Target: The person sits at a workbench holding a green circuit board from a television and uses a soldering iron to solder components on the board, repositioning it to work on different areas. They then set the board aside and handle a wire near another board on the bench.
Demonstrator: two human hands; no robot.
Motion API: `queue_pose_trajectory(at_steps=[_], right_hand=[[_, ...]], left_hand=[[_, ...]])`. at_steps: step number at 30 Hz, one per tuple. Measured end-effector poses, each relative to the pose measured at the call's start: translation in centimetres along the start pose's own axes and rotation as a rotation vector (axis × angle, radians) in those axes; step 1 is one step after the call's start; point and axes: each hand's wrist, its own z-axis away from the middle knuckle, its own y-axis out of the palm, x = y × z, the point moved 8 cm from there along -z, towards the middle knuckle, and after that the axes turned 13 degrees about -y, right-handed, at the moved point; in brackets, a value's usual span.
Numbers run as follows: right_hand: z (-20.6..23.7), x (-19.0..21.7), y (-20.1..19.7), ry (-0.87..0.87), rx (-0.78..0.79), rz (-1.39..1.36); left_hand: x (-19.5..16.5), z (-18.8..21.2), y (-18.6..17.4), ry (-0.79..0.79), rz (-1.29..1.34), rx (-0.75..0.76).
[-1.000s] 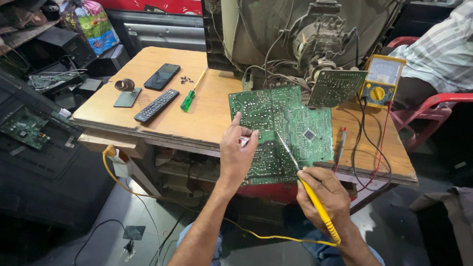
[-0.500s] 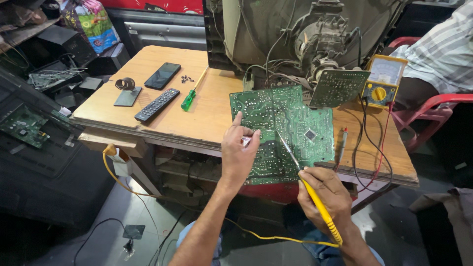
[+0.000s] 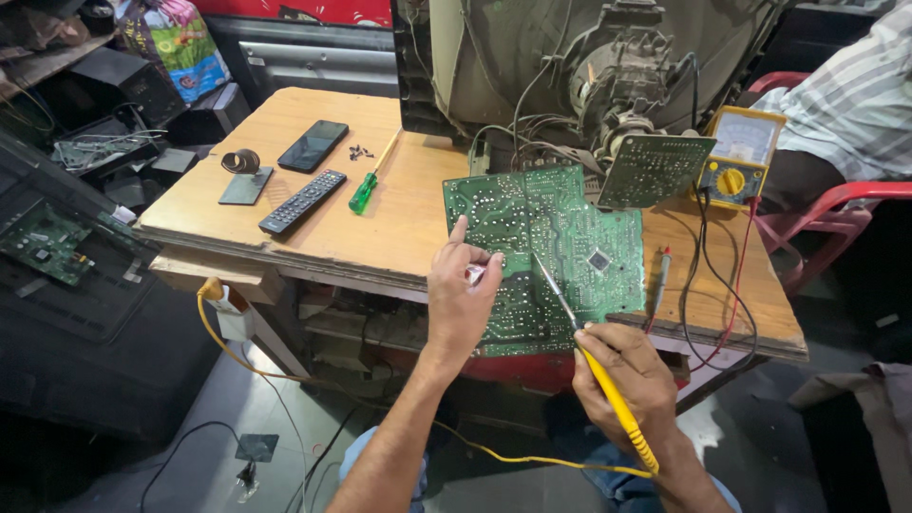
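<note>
A large green circuit board (image 3: 570, 237) lies solder side up at the front edge of the wooden table (image 3: 399, 218). My left hand (image 3: 463, 294) rests at the board's left edge, index finger raised, pinching a small pale item. My right hand (image 3: 632, 380) grips a yellow-handled soldering iron (image 3: 608, 389), its metal tip touching the middle of the board. The iron's yellow cord (image 3: 532, 461) runs down below the table.
Behind the board stands an opened tube television (image 3: 589, 66) with a small green board (image 3: 655, 169). A yellow multimeter (image 3: 741, 157) with probes sits right. A remote (image 3: 302, 201), phone (image 3: 313, 145), green screwdriver (image 3: 366, 190) and screws lie left. Another person sits on a red chair (image 3: 836, 199).
Both hands hold nearly the same pose; the soldering iron tip stays on the board. The view has shifted only slightly.
</note>
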Motion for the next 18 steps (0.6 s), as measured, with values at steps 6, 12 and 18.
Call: queue_pose_trajectory(at_steps=[6,12,18], right_hand=[[-0.05,-0.03,-0.04,0.014,-0.002,-0.015],[-0.16,0.05,-0.40,0.026,-0.018,-0.004],[-0.39,0.15,-0.25,0.018,-0.001,-0.011]], left_hand=[[-0.01,0.02,-0.08,-0.004,-0.006,-0.003],[-0.09,0.00,-0.16,0.000,0.003,-0.006],[-0.12,0.06,-0.25,-0.018,0.018,0.004]])
